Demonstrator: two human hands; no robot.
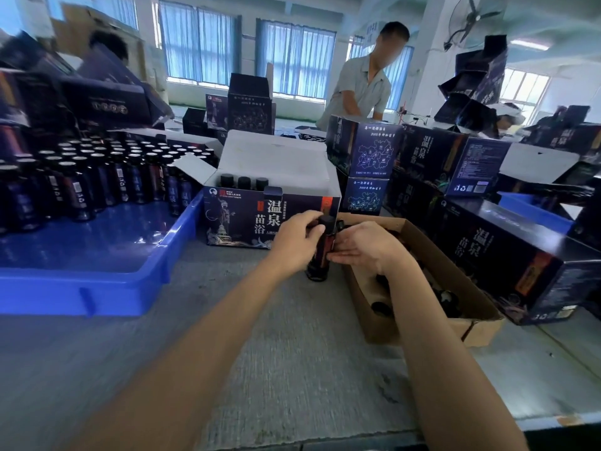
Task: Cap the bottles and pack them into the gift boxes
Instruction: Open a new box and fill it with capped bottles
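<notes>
**Capping in progress: one bottle in hand, gift box part filled**

At nine o'clock from the work point, the blue tray [97,288] holds the stock bottles [81,190], upright and crowded toward its far side. At twelve o'clock the gift box [270,219] stands open on the bench [260,336], with three capped tops showing in its back row.

The left hand [297,242] is curled round the neck of the bottle [320,252], just under the cap [326,221]. The bottle stands upright on the bench directly before the gift box. The right hand [361,247] clasps the bottle's body between thumb and fingers.

At three o'clock an open carton [422,323] holds loose dark caps.

Assessment: the step is seating the cap. Whether it is fully home cannot be told. The next move calls for a firm press or twist, then a lift toward twelve o'clock into a free slot.

The bottle is dark and slim with a red-brown label, and motion blur softens it.
</notes>
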